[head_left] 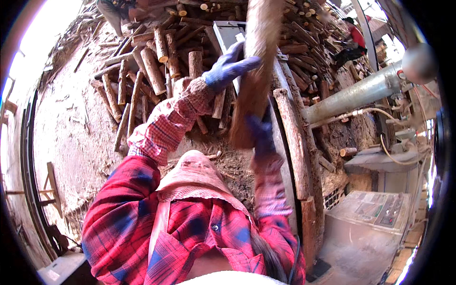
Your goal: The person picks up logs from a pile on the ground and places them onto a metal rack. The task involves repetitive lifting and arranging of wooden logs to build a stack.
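Note:
A thick brown log (259, 61), blurred by motion, stands tilted in front of me, its upper end leaving the top of the view. My left hand (230, 66), in a blue glove, bears on the log's left side with its fingers laid across the bark. Lower down, my right hand (262, 133), also in a blue glove and smeared, holds the log near its bottom end. Part of that hand's fingers is hidden behind the wood. Along the metal rail on the right lies another long log (293, 142).
A heap of cut logs (156, 71) spreads ahead. To the right are a metal cylinder (354, 92) with hoses and a dusty control box (365, 228). One person in red (354, 38) sits far right; another person's leg (111, 16) shows far left.

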A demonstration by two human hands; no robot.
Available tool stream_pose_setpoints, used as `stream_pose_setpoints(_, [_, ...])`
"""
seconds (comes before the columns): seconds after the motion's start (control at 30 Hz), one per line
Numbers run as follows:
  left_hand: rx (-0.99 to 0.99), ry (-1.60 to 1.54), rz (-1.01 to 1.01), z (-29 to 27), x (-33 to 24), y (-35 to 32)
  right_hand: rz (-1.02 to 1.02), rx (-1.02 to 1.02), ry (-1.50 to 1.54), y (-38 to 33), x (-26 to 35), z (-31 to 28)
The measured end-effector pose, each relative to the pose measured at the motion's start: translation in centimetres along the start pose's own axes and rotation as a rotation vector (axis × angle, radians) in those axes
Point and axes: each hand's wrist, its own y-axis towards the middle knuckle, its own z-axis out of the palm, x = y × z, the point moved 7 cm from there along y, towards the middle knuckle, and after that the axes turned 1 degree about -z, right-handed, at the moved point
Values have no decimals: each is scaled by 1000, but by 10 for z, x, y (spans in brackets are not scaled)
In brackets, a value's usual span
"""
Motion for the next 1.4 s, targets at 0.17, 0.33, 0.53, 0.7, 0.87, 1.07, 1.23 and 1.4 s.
stream_pose_setpoints(0.17, [-180,-135,-207,-5,19,-19,-575,-30,-629,182,69,-79])
stream_pose_setpoints(0.33, [-175,670,-822,-78,129,-186,-30,-109,-1570,230,14,-175])
stream_pose_setpoints(0.53, [-652,550,-1357,-163,154,-554,187,0,-1547,185,-38,-205])
stream_pose_setpoints(0.7, [-837,182,-1770,-154,197,-752,258,0,-1631,166,-36,-213])
stream_pose_setpoints(0.87, [-585,225,-1283,-180,202,-735,-255,-284,-1615,67,-53,-69])
stream_pose_setpoints(1.07, [-918,32,-1270,-254,174,-676,195,-148,-958,-105,-281,-67])
stream_pose_setpoints(1.23, [-950,-2,-1296,-309,190,-711,1292,-303,-442,-306,-395,-171])
stream_pose_setpoints(1.4, [-910,173,-1462,-328,226,-743,1233,967,-1512,-344,-379,-183])
